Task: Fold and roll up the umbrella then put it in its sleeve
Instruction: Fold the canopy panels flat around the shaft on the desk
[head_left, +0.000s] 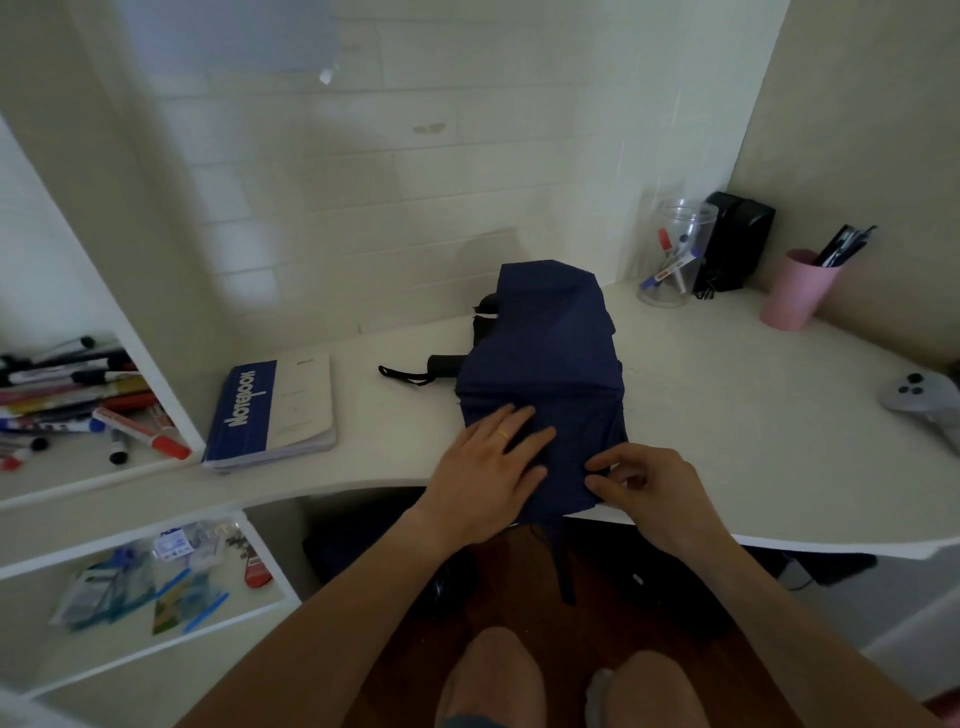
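Left hand (493, 462) lying flat, fingers straight, pressing the navy umbrella (540, 364) canopy on the desk (727, 415); right hand (644, 488) pinching a fabric fold at the near edge. Folding step underway; next probably rolling tight. Sleeve not identifiable. Clear jar (675, 254) holding markers, pink cup (797, 291) holding pens.

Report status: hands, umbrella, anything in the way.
Left hand flat on the umbrella, pressing the cloth. Right hand pinching its near edge. Not rolled yet; handle sticks out left. Notebook lies apart, nothing blocking.
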